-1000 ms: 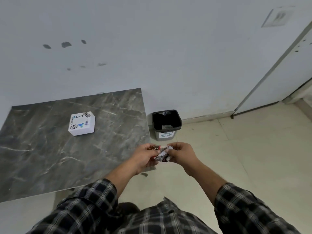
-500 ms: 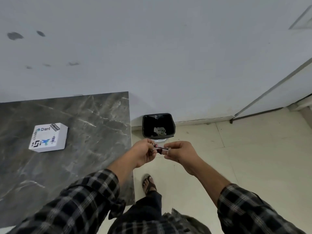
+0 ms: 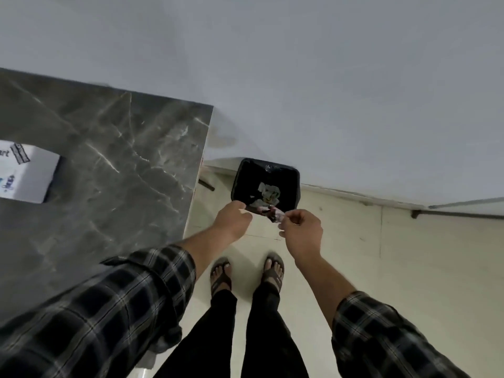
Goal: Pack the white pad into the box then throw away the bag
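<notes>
Since the earlier frame the view has tipped downward and swung right: the bin now sits almost straight ahead of the hands, my feet have come into sight, and the box has slid out to the far left edge of the picture.

I see the left hand (image 3: 233,222) and the right hand (image 3: 301,231) held close together just over the near rim of the black bin (image 3: 296,186), which stands on the pale floor (image 3: 409,268) against the grey wall (image 3: 300,77). Between them is the bag (image 3: 268,211), a small crumpled wrapper with pale and dark patches. The right hand's thumb and forefinger are pinched onto its right end. The left hand's fingertips are at its left end, curled, and seem to be touching it, though blur keeps me from saying how firmly they grip. The bag hangs above the bin's near edge, not yet inside. Pale scraps (image 3: 268,192) already lie at the bottom of the bin.

To the left, the box (image 3: 27,175) rests closed on the dark marbled table (image 3: 122,173), well apart from the hands, partly cut off by the frame. The white pad cannot be seen. Both sleeves (image 3: 109,309) are dark plaid, and two sandalled feet (image 3: 221,274) stand on the floor below the hands.
</notes>
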